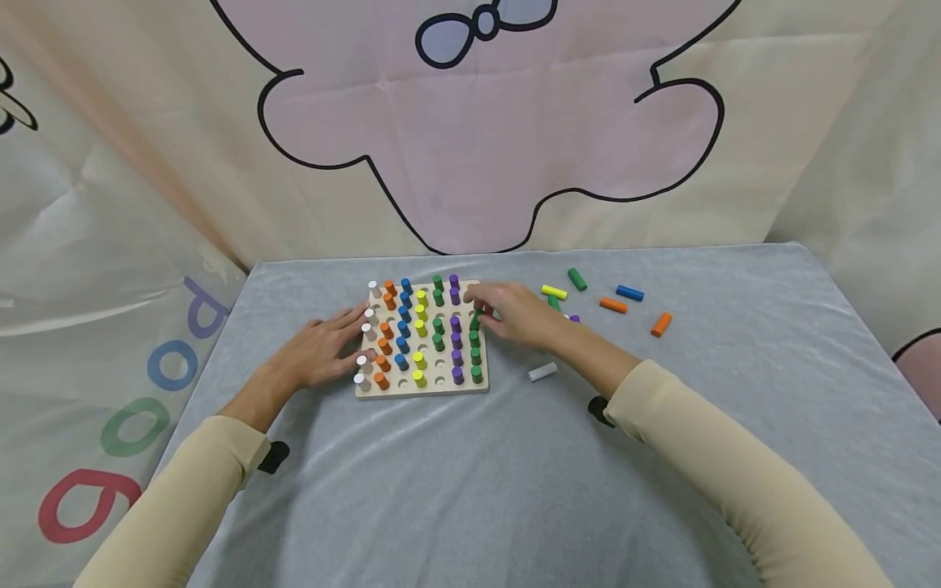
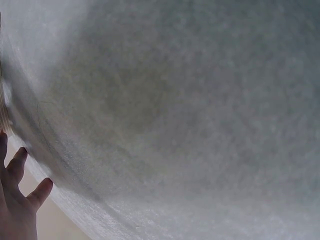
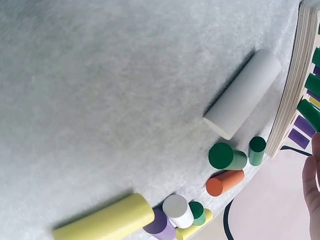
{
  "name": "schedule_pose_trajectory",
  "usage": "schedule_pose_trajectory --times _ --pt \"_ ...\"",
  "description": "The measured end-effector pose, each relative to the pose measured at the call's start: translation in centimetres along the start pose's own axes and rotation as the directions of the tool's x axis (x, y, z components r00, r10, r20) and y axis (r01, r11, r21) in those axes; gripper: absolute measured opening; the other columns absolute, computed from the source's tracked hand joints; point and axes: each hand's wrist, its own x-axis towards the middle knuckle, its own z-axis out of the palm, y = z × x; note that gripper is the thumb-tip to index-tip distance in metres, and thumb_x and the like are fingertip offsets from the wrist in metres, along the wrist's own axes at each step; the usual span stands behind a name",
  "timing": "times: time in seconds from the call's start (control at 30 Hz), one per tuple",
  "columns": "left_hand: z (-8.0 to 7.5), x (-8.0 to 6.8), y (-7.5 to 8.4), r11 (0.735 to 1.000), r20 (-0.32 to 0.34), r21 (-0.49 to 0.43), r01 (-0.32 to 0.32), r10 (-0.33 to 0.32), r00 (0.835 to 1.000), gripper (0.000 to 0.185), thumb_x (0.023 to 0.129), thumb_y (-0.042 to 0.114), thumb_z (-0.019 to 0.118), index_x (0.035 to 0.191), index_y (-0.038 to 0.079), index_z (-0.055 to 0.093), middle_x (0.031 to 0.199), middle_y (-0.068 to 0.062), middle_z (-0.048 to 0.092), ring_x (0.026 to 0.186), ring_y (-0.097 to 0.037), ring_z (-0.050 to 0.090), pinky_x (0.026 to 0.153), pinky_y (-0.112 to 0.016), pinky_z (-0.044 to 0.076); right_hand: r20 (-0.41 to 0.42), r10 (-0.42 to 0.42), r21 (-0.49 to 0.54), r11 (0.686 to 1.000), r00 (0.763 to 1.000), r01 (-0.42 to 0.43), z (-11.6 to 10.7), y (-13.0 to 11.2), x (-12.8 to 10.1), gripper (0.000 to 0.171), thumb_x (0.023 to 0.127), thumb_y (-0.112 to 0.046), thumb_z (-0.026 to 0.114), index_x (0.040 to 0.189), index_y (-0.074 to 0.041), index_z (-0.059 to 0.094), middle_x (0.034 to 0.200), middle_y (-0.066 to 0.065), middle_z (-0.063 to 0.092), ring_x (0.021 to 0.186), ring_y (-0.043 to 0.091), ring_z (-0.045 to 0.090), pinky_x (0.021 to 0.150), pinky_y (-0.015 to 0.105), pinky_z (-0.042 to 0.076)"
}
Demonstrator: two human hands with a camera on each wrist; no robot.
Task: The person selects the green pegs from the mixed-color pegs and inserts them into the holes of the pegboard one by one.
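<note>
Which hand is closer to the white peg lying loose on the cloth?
Right. The right hand is just above-left of the white peg; the left hand rests across the pegboard.

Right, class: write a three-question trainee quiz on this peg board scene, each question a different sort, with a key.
1. True or false: the right hand pinches a green peg at the board's right column.
2. The loose white peg lies: A) on the board, B) on the grey cloth, C) in the left hand.
3. Fill in: the left hand rests at the board's ___ edge.

Key: 1 true; 2 B; 3 left.
</note>
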Motion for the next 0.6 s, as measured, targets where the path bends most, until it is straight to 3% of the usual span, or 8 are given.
schedule_pose_trajectory --times 0.6 --pt "0.00 -0.10 -0.07 1.000 0.001 -0.004 -0.005 0.005 1.000 0.080 0.099 0.057 0.045 0.157 0.005 0.025 0.165 -0.013 0.016 0.147 -0.039 0.025 0.106 -0.064 0.032 0.043 -0.007 0.013 1.000 0.999 0.006 0.04 -0.47 0.30 0.032 0.092 0.000 0.067 0.124 -0.003 0.064 0.108 0.008 0.070 0.094 0.017 0.063 0.088 0.031 0.053"
